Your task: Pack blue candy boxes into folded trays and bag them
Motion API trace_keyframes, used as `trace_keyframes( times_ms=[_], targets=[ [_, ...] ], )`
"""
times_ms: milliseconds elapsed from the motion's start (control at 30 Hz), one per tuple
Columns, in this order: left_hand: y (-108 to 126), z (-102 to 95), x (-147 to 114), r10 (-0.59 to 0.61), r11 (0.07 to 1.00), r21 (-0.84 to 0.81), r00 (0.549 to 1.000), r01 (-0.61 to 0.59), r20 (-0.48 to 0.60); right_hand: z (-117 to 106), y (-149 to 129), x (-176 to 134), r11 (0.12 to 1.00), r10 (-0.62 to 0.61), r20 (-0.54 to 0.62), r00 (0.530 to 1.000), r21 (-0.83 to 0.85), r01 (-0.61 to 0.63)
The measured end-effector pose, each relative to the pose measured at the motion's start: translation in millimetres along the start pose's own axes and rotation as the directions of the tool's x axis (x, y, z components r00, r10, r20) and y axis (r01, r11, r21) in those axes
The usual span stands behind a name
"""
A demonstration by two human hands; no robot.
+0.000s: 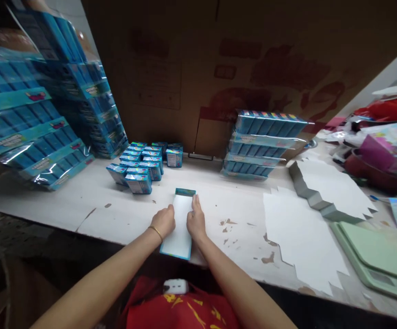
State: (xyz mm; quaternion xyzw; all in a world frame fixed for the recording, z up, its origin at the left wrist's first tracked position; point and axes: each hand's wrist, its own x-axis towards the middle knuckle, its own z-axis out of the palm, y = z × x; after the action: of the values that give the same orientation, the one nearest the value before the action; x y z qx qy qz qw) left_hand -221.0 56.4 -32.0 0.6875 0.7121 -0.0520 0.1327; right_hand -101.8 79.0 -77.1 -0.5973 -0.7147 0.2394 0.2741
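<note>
A long, narrow cardboard tray [181, 228], white inside with blue printed edges, lies at the front of the table and points away from me. My left hand [164, 220], a gold bangle at its wrist, is curled closed on the tray's left side. On the opposite side my right hand [196, 219] grips the right wall, its index finger stretched toward the far end. Just beyond, to the left, stand several small blue printed boxes [139, 181] in a loose group. The fingertips of both hands are partly hidden.
Wrapped blue box packs are stacked at the left [37, 132] and back right [253, 146]. A large brown carton [191, 59] stands behind. Flat white card blanks [297, 237] lie at right, near a pale green scale [373, 251] and a red basin [366, 171] of bags.
</note>
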Motion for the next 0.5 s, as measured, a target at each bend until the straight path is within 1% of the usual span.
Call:
trace_keyframes(
  times_ms=[100,167,233,267,333,400,433,500],
  targets=[
    [-12,-4.9,2,-0.055,0.997,-0.06,0.998,0.053,-0.024,-12,5,22,0.992,-0.113,0.035,0.993,0.053,0.111],
    [-21,-7.9,0,-0.074,0.991,-0.112,0.996,0.069,-0.044,-24,3,45,0.976,-0.213,0.017,0.977,0.046,0.212],
    [-30,-7.9,-4,-0.081,0.98,-0.19,0.994,0.065,-0.075,-37,-8,81,0.945,-0.327,-0.008,0.945,-0.012,0.327],
    [-34,-6.5,-6,-0.078,0.97,-0.238,0.993,0.056,-0.085,-42,-16,104,0.922,-0.385,-0.001,0.923,-0.05,0.385],
    [-39,-0.7,-10,-0.064,0.942,-0.333,0.994,0.029,-0.093,-48,-38,155,0.869,-0.474,0.059,0.878,-0.13,0.478],
    [-42,7.5,-12,-0.061,0.913,-0.408,0.995,0.025,-0.075,-47,-59,206,0.827,-0.499,0.158,0.852,-0.208,0.523],
    [-43,11.7,-12,-0.064,0.898,-0.44,0.996,0.028,-0.069,-44,-68,228,0.813,-0.488,0.213,0.847,-0.241,0.529],
    [-43,18.6,-11,-0.066,0.872,-0.489,0.996,0.027,-0.063,-35,-81,266,0.808,-0.423,0.309,0.852,-0.296,0.509]
  ],
)
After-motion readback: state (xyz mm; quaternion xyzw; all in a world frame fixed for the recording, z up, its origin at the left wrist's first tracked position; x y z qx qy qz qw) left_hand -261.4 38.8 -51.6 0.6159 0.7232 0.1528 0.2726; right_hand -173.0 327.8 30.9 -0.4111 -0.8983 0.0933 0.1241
